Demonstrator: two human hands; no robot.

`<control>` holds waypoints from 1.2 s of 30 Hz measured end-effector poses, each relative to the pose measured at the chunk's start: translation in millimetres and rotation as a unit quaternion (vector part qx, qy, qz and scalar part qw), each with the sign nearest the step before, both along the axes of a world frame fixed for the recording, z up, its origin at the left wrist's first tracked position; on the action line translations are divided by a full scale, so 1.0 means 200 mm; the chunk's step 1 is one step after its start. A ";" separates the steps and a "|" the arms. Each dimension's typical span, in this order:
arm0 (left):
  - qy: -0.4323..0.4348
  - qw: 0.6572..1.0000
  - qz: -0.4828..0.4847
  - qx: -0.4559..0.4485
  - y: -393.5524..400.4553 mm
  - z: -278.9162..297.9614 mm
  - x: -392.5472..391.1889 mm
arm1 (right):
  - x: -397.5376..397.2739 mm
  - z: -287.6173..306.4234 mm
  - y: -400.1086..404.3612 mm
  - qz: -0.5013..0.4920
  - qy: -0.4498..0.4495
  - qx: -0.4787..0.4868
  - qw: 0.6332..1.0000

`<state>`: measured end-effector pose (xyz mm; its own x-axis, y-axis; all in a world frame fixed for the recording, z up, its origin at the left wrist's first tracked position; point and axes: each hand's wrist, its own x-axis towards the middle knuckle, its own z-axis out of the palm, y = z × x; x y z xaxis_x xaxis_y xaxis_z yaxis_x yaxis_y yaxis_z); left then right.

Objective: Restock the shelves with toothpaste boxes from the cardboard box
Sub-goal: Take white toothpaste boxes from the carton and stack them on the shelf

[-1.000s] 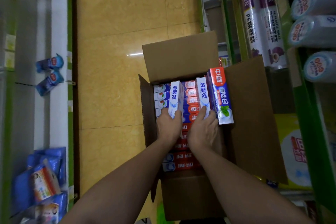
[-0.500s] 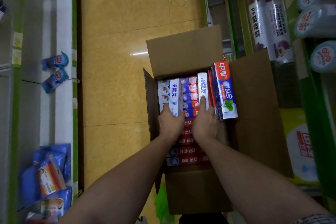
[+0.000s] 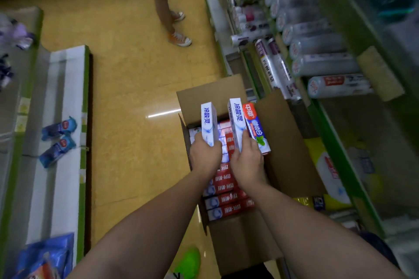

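left box: white-blue oblong carton (image 3: 209, 123), upright, above cardboard box (image 3: 292, 152)
right box: same kind (image 3: 236, 123), upright
left hand (image 3: 205, 159): fingers curled round its carton's base
right hand (image 3: 247, 163): likewise
inside: glossy red cartons (image 3: 224, 199) flat in rows

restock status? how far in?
Early. Done: nothing visibly shelved yet. In hand: left hand and right hand each hold a white toothpaste box above the cardboard box. Left: rows of red boxes inside.
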<state>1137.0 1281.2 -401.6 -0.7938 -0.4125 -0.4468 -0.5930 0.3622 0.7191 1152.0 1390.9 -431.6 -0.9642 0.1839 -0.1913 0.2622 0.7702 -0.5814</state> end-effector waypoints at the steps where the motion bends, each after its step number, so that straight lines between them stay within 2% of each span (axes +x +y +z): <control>1: 0.009 1.000 -0.011 -0.002 -0.01 0.06 0.00 | 0.01 0.05 -0.01 -0.009 0.015 0.002 1.000; 9: 0.120 0.991 -0.058 0.020 -0.07 0.58 0.14 | 0.19 0.54 -0.14 -0.075 0.154 0.003 0.985; 20: 0.255 0.954 -0.152 0.050 -0.17 1.19 0.51 | 0.67 1.19 -0.18 -0.166 0.342 0.048 0.924; 27: 0.318 0.920 -0.212 0.087 0.01 1.53 0.71 | 0.96 1.53 -0.01 -0.223 0.402 0.108 0.882; 36: 0.357 0.865 -0.330 0.122 0.42 1.79 1.20 | 1.51 1.79 0.30 -0.298 0.440 0.167 0.830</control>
<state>1377.5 1365.2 -43.8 -0.9301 0.2737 0.2449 0.3121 0.2378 0.9198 1454.4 1449.9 -73.0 -0.4215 0.5803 0.6968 0.2421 0.8126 -0.5302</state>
